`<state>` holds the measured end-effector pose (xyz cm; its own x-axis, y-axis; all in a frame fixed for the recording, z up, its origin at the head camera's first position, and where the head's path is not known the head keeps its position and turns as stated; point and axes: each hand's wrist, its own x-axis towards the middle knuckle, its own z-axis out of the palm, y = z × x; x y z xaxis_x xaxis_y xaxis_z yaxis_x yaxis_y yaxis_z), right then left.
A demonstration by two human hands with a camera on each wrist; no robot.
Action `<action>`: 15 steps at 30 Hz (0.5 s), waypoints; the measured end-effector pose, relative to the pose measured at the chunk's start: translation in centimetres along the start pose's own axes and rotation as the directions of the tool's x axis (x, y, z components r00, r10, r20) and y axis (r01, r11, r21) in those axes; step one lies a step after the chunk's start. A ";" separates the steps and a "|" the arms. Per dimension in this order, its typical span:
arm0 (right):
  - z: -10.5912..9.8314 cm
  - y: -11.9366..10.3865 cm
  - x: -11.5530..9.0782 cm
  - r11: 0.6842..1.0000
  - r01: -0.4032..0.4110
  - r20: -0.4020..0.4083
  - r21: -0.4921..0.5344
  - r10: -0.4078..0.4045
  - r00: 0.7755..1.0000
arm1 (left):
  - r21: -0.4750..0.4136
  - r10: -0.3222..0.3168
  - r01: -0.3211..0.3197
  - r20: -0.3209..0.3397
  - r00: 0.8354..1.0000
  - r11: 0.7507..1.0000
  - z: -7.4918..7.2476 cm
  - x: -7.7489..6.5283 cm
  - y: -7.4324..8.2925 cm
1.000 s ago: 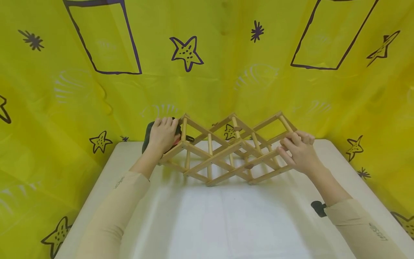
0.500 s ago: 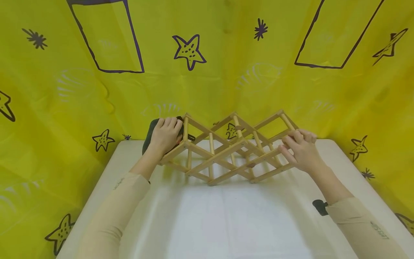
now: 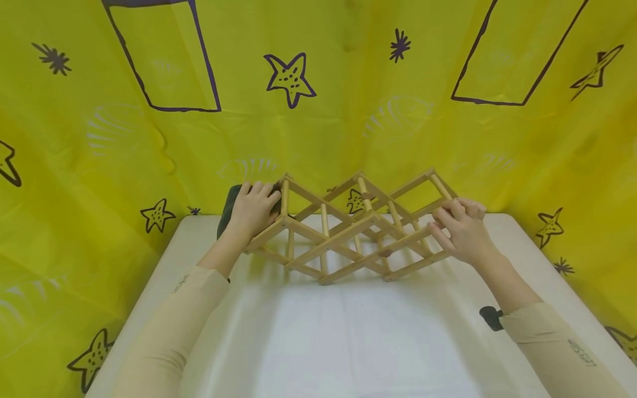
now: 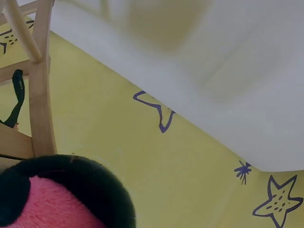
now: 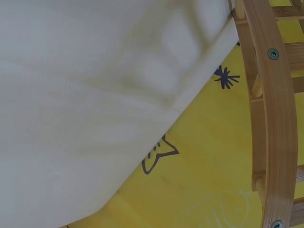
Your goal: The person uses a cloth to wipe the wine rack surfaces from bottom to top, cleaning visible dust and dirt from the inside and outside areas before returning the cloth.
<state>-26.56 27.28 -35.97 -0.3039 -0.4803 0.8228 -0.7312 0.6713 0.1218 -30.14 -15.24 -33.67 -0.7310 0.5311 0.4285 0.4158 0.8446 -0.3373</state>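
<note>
A folding wooden wine rack (image 3: 325, 243) stands stretched open in its zigzag shape across the far part of the table. At its left end my left hand (image 3: 252, 210) grips a soft dark green item (image 3: 230, 209), fingers bent over its top. The left wrist view shows the item's rounded dark rim, pink fuzzy material (image 4: 57, 206) inside it, and a dark strap (image 4: 17, 97) beyond the rack's bars. The item's kind is unclear. My right hand (image 3: 463, 229) holds the rack's right end; its fingers are outside the right wrist view, where the rack's slats (image 5: 275, 109) appear.
A white-covered table (image 3: 318, 342) lies under the rack. Close behind it hangs a yellow curtain (image 3: 328, 132) with drawn stars. A small black device (image 3: 491, 319) sits at the right wrist by the sleeve.
The dark loop and pink patch seen beside my left hand earlier are now hidden in the head view, as the dark green item has shifted slightly. The right hand and rack hold nearly still.
</note>
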 end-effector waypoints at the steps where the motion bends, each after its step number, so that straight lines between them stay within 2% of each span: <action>1: 0.0 0.0 0.0 1.000 -0.001 0.002 -0.001 0.001 1.000 | -0.004 -0.002 0.002 0.008 1.000 1.000 0.0 0.0 0.0; 4: 0.1 0.0 -0.1 1.000 0.011 -0.006 -0.002 -0.011 1.000 | -0.002 0.012 -0.012 -0.004 1.000 1.000 0.2 -0.1 -0.1; 6: 0.2 0.0 -0.1 1.000 0.017 -0.010 -0.001 -0.017 1.000 | 0.021 0.040 -0.039 -0.067 0.997 0.999 0.5 -0.3 -0.2; 8: 0.2 0.0 -0.1 1.000 0.015 -0.013 0.000 -0.015 1.000 | 0.058 0.073 -0.065 -0.160 0.984 0.996 0.8 -0.5 -0.3; 11: 0.1 0.0 0.0 1.000 0.008 -0.014 -0.001 -0.008 1.000 | 0.095 0.104 -0.080 -0.278 0.955 0.992 1.1 -0.6 -0.4; 13: 0.1 0.0 0.0 1.000 -0.001 -0.008 -0.002 0.001 1.000 | 0.084 0.089 -0.068 -0.276 0.957 0.994 1.1 -0.7 -0.4; 15: 0.1 0.0 0.0 1.000 -0.002 -0.006 -0.002 0.002 1.000 | 0.051 0.054 -0.044 -0.210 0.976 0.998 0.9 -0.7 -0.4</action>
<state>-26.57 27.20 -35.98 -0.3019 -0.4758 0.8261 -0.7295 0.6732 0.1211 -30.28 -15.99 -34.63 -0.5775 0.5780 0.5766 0.4192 0.8160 -0.3981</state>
